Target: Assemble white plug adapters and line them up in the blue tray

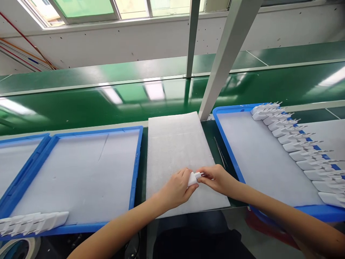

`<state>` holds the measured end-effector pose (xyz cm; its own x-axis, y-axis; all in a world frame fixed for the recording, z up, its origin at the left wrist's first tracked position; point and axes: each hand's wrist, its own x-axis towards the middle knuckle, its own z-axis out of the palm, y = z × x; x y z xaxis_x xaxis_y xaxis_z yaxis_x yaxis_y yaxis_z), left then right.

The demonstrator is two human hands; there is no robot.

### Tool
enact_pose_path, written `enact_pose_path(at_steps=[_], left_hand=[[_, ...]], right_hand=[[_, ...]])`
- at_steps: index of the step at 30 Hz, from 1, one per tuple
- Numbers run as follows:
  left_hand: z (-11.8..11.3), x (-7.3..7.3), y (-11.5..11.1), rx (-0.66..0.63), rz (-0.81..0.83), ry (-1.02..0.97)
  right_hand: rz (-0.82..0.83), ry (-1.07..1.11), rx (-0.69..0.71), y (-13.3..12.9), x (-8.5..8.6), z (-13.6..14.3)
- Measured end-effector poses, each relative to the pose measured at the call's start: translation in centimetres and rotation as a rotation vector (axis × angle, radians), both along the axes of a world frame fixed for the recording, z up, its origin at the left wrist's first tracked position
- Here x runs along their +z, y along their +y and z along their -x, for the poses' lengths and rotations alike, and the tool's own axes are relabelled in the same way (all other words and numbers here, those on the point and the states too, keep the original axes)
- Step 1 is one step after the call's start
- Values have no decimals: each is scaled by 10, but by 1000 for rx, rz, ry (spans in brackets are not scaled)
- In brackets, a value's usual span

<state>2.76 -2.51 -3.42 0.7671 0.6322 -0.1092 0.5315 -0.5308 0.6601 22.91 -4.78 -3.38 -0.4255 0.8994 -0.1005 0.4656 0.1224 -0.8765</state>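
Note:
Above a white foam sheet (172,144), my left hand (176,189) is closed around the body of a white plug charger (192,179). The charger's prongs point to the right. My right hand (215,178) pinches the prong end between thumb and fingers. Part of the charger's body is hidden by my left fingers. In the blue tray (229,145) on the right, several similar white chargers (298,145) lie in a slanting row, prongs outward. Several more white chargers (35,223) sit along the near edge of the left blue tray (137,165).
Metal tweezers (221,153) lie between the foam sheet and the right tray. A pale metal post (226,54) rises behind the sheet. Beyond runs a shiny green surface (88,108). A tape roll (33,248) is at the lower left, below the tray.

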Motion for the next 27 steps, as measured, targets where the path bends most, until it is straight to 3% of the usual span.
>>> enact_pose_path(at_steps=[7, 12, 20, 27], left_hand=[[0, -2, -2, -17, -40, 0], [4, 0, 7, -171, -31, 27], [8, 9, 19, -142, 223, -81], [3, 0, 10, -160, 41, -11]], right_hand=[[-55, -52, 66, -1, -2, 1], [-59, -130, 208, -3, 0, -2], [-74, -162, 288, 1, 14, -7], [-163, -148, 265, -2, 4, -2]])
